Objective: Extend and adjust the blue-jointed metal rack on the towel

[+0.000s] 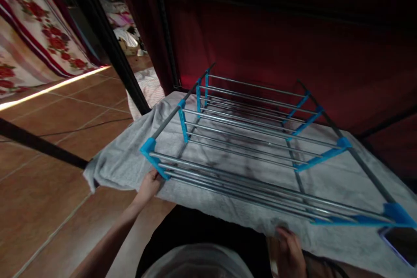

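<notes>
A rack of metal rods with blue plastic connectors (329,158) lies on a grey cloth (120,156). My left hand (151,184) is at the rack's near left corner, its fingers closed around the lower end of the blue connector there. Below the rack's near rods, my right hand (291,252) is beside the cloth's front edge, apart from the rack. Its fingers look curled, and the view is blurred, so anything held there cannot be made out.
A phone (400,243) lies at the right under the rack's near corner. Dark metal posts (110,43) stand at the left, with a red curtain (260,47) behind. A floral curtain (48,30) hangs over the tiled floor (42,200).
</notes>
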`<state>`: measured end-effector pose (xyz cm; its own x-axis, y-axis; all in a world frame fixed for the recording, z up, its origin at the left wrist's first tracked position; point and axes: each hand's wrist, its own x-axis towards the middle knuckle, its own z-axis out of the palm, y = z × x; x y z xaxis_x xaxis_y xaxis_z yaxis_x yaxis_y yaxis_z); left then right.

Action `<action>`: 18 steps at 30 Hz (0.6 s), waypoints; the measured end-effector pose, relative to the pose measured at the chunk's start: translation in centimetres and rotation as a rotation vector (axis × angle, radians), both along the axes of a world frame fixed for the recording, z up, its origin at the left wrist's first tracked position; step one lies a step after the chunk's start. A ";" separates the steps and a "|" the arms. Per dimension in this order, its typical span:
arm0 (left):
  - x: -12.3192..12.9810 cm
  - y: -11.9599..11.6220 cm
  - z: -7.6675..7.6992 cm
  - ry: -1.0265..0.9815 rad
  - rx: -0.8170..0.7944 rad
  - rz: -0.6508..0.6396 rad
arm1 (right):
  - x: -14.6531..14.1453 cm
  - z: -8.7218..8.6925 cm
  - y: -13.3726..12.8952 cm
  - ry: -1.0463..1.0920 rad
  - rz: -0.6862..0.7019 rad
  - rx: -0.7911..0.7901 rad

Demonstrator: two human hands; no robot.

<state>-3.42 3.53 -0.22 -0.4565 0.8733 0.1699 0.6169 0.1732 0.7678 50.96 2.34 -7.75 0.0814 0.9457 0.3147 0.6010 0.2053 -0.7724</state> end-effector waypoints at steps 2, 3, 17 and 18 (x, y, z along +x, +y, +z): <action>0.3 -0.4 -0.5 0.014 0.015 -0.030 | -3.6 0.2 0.2 -0.110 0.197 0.110; 0.5 -0.6 -0.7 0.019 0.019 -0.051 | -5.3 0.7 0.6 -0.187 0.285 0.193; 1.4 -2.1 -1.0 -0.052 -0.003 -0.192 | -14.6 4.7 5.6 -0.742 0.470 0.281; 1.5 -2.0 -1.0 -0.048 0.008 -0.188 | -14.5 4.7 5.6 -0.737 0.468 0.283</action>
<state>-1.91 1.49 -1.24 -0.2927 0.9429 0.1589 0.6009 0.0522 0.7976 36.46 7.94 -3.07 -0.6034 0.7116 0.3600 0.7297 0.6748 -0.1108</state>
